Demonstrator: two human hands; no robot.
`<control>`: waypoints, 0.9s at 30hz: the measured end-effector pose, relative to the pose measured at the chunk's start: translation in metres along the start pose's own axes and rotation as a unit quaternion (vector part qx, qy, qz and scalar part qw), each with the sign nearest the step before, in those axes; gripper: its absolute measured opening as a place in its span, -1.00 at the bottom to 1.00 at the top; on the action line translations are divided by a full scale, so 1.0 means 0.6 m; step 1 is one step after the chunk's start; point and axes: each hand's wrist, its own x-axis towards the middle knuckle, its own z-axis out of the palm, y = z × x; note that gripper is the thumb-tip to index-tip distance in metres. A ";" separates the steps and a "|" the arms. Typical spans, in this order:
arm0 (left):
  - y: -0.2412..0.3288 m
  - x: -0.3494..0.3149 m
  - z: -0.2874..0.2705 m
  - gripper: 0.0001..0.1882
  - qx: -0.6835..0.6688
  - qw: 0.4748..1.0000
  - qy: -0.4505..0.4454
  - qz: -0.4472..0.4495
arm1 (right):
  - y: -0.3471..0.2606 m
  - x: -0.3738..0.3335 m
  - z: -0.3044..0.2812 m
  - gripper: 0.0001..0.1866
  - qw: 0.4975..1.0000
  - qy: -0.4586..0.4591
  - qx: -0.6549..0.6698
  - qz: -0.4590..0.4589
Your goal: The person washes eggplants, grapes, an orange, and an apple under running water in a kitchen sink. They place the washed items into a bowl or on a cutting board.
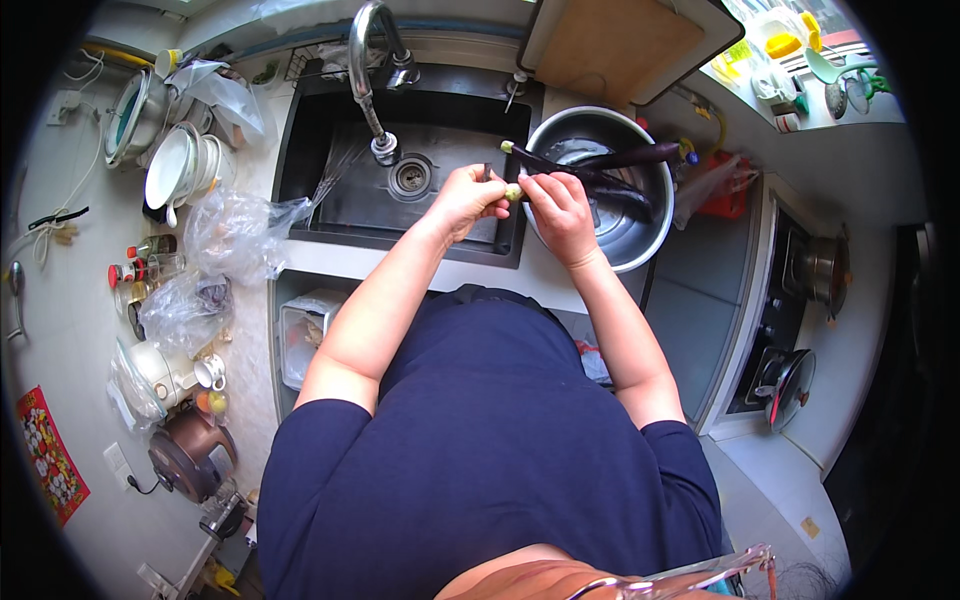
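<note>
Over the right edge of the sink, my left hand (468, 203) is closed in a pinch with a small dark piece (487, 172) at its fingertips, perhaps a bit of eggplant cap. Close beside it, my right hand (562, 212) is closed around the stem end of an eggplant, whose pale green tip (513, 191) pokes out toward the left fingers. Most of that eggplant is hidden by the hand. Long dark purple eggplants (630, 155) lie in a round metal basin (662, 215), which stands on the counter right of the sink.
The black sink (340, 215) has a drain and a curved chrome faucet (362, 70) above it. A cutting board (625, 45) leans behind the basin. Left, the counter holds plastic bags (235, 230), bowls (185, 165), bottles and a rice cooker (190, 455). A stove (775, 310) stands right.
</note>
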 end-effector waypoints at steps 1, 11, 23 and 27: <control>-0.003 0.002 -0.001 -0.88 0.012 1.000 0.012 0.012 | 0.001 0.002 -0.001 -0.57 1.000 0.002 0.007 0.001; 0.006 -0.006 -0.008 -0.85 -0.043 0.998 -0.038 -0.027 | 0.000 0.005 -0.003 -0.54 1.000 -0.011 0.026 0.008; -0.010 -0.008 -0.008 -0.56 0.185 0.979 0.035 0.076 | -0.008 0.011 0.003 -0.67 0.993 -0.025 0.116 0.020; 0.020 -0.006 -0.047 -0.86 0.254 0.958 0.065 0.117 | 0.005 0.031 0.045 -0.72 0.998 -0.032 0.047 0.022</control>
